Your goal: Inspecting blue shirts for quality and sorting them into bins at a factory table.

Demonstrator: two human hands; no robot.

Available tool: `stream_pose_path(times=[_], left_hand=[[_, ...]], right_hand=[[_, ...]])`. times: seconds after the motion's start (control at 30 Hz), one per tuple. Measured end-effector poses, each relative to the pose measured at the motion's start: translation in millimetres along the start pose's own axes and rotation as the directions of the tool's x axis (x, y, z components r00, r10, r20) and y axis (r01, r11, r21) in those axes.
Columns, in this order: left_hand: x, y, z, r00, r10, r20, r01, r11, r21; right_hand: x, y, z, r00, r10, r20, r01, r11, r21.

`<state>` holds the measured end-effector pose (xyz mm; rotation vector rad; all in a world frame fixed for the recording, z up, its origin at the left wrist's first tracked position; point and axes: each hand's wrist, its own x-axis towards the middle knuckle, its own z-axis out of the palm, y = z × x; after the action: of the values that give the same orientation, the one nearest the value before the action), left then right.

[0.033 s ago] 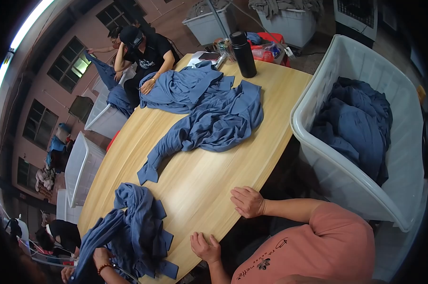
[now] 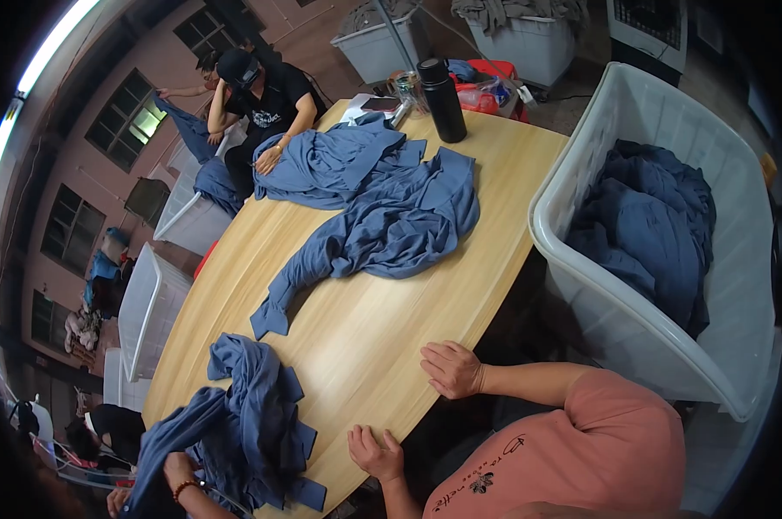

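At the lower left, a crumpled slate-blue garment (image 2: 257,406) with a long sleeve-like part lies on the table (image 2: 365,346) and hangs over its edge. My right hand (image 2: 180,472), with a beaded bracelet at the wrist, is closed on the cloth near that edge; its fingertips are partly hidden. My left hand (image 2: 118,502) is closed on the hanging end of the same garment, at the picture's lower rim. A small dark thing shows beside my right hand, too small to name.
More blue garments (image 2: 391,225) lie across the table near a black bottle (image 2: 444,99). A person in a pink shirt (image 2: 564,450) rests both hands on the right edge. Across sits a person in a cap (image 2: 266,104). A grey bin (image 2: 616,303) holds blue cloth.
The held part of the garment has bunched up and shifted slightly between my hands. My right hand has moved a little to the left. Both other people hold still.
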<state>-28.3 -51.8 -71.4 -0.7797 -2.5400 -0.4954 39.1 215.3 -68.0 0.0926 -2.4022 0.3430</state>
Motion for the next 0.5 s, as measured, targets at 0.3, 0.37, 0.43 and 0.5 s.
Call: stream_pose_path(times=[0.3,0.37,0.43,0.5], left_hand=[[9.6,8.1,-8.9,0.978,0.145,-0.152,-0.153,0.987,-0.048],[9.5,14.6,-14.0,0.988,0.104,-0.116,-0.113,0.991,-0.072],[10.6,19.9,-15.0,0.992,0.09,-0.091,-0.097,0.992,-0.082],[10.0,20.6,-12.4,0.994,0.078,-0.073,-0.085,0.992,-0.092]], right_hand=[[-7.8,4.7,20.0,0.987,-0.036,-0.154,0.035,0.999,-0.01],[-11.1,5.1,20.8,0.998,0.034,-0.059,-0.032,0.999,0.031],[-11.7,3.2,22.1,0.998,0.045,-0.043,-0.042,0.997,0.057],[-12.9,1.3,23.5,0.997,0.036,-0.068,-0.033,0.999,0.041]])
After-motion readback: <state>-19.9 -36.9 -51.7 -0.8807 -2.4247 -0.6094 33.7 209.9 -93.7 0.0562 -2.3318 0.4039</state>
